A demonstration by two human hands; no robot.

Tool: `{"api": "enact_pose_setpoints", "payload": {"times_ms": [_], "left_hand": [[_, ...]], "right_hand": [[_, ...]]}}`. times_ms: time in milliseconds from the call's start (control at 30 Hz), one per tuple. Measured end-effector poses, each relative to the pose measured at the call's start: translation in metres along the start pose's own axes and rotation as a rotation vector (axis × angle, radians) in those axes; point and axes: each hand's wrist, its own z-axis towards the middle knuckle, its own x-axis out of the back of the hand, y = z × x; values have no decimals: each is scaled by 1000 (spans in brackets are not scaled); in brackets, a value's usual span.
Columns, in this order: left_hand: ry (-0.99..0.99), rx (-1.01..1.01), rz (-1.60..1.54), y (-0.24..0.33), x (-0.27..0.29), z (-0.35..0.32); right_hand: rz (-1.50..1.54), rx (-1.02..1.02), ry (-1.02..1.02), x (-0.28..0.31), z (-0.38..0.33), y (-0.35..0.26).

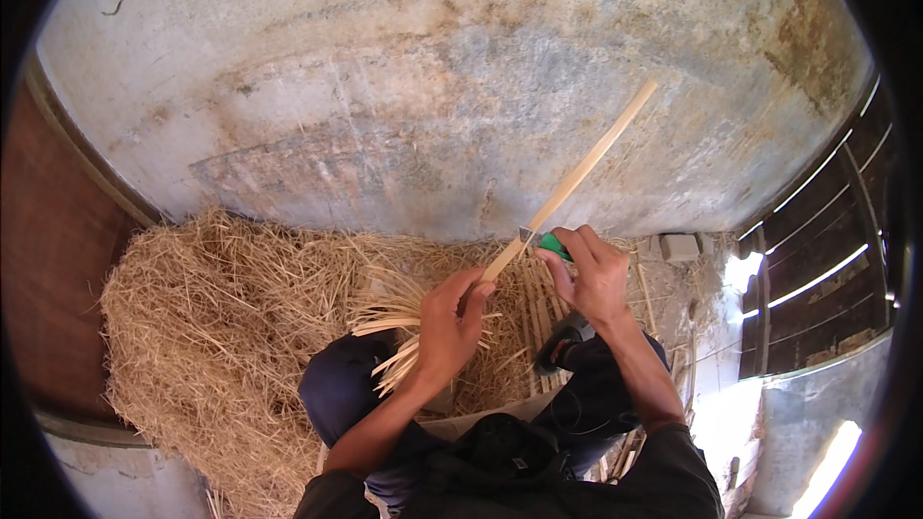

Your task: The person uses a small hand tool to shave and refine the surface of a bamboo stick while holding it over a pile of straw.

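Two hands busy here — your left hand (450,327) has its grip pinched on the lower end of a pale strip (596,161) slanting up and right before the stained wall (385,115). Your right hand (596,279) has its grip curled round a green-handled knife (555,247), blade touching the strip. Straw (212,327) is piled to your left. Small pale mark (520,465) on your dark clothing (625,495) — too tiny to read.
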Motion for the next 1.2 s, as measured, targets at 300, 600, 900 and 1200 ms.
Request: {"api": "enact_pose_setpoints", "payload": {"times_ms": [300,600,900,1200], "left_hand": [[-66,15,91,-18,7,-15],[-87,242,140,-49,31,-31],[-249,159,-157,-43,14,-2],[-420,241,-516,-22,3,9]], "right_hand": [[-72,-271,246,18,2,80],[-253,-748,344,97,-10,175],[189,-587,-164,33,5,89],[883,-715,-308,14,18,8]]}}
